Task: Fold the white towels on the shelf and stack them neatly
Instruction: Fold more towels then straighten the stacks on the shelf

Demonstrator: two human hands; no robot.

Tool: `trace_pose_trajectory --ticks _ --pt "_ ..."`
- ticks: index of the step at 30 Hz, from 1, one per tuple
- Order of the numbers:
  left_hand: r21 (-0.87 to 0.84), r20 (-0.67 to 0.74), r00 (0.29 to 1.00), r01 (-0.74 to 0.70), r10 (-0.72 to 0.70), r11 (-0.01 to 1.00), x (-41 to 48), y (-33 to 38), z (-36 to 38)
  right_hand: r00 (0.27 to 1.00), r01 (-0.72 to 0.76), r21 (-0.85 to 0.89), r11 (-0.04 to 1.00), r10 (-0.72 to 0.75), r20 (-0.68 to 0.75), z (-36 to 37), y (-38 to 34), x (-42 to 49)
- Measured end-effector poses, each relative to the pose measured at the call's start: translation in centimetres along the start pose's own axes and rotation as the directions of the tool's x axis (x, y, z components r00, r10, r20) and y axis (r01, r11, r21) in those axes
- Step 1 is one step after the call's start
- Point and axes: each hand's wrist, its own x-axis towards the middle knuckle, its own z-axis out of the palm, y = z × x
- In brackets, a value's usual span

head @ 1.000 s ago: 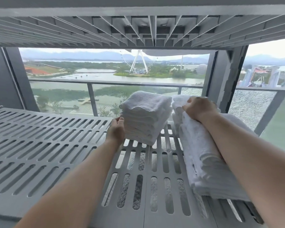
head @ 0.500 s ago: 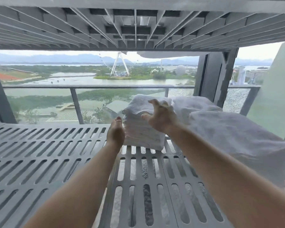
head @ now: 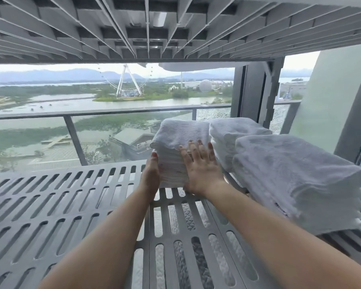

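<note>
Fingers (head: 198, 150) of my right hand (head: 202, 170) lie straight and spread against the folded towel stack (head: 175, 140); my left hand (head: 151, 174) presses flat on its left side, far along the shelf (head: 71, 205).

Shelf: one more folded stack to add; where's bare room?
Bare: the slotted shelf left of the left hand, and the near strip under the forearms. Crowded: centre to right, with the small stack, middle stack and big near stack.
</note>
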Motion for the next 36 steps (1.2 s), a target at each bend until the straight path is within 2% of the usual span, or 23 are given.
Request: trace_pose_trajectory --ticks 5,10,13,20,26,31,34,36 --pt "0.013 0.032 0.998 -0.048 0.048 0.999 -0.8 0.3 1.7 0.999 -0.034 0.007 0.999 0.033 0.032 -0.5 0.7 -0.1" --pt "0.037 0.09 0.993 -0.08 0.076 0.996 -2.0 0.4 4.1 0.993 -0.106 0.092 0.99 0.102 0.053 -0.1 2.5 -0.7" --pt "0.068 0.09 0.993 -0.084 0.078 0.994 -2.3 0.7 5.1 0.993 -0.113 0.139 0.984 0.109 0.043 0.2 3.4 -1.0" --pt "0.023 0.071 0.995 -0.072 0.07 0.997 -0.9 -1.7 6.1 0.985 -0.167 0.267 0.949 0.173 -0.001 0.5 3.9 -1.1" --pt "-0.154 0.006 1.0 0.02 -0.019 0.988 -0.1 -0.7 6.4 0.968 -0.186 0.324 0.928 0.229 -0.1 -0.1 2.9 -0.3" --pt "-0.206 -0.129 0.99 0.023 -0.05 0.978 0.8 1.3 7.1 0.941 -0.094 0.388 0.917 0.209 -0.266 -1.7 2.8 2.0" --pt "-0.3 -0.09 0.989 0.086 -0.118 0.95 1.8 2.1 7.0 0.934 -0.067 0.459 0.886 0.217 -0.283 -2.7 3.1 3.6" --pt "-0.277 -0.065 0.989 0.112 -0.135 0.954 2.5 2.4 6.8 0.938 -0.06 0.475 0.878 0.212 -0.273 -3.0 3.5 4.2"
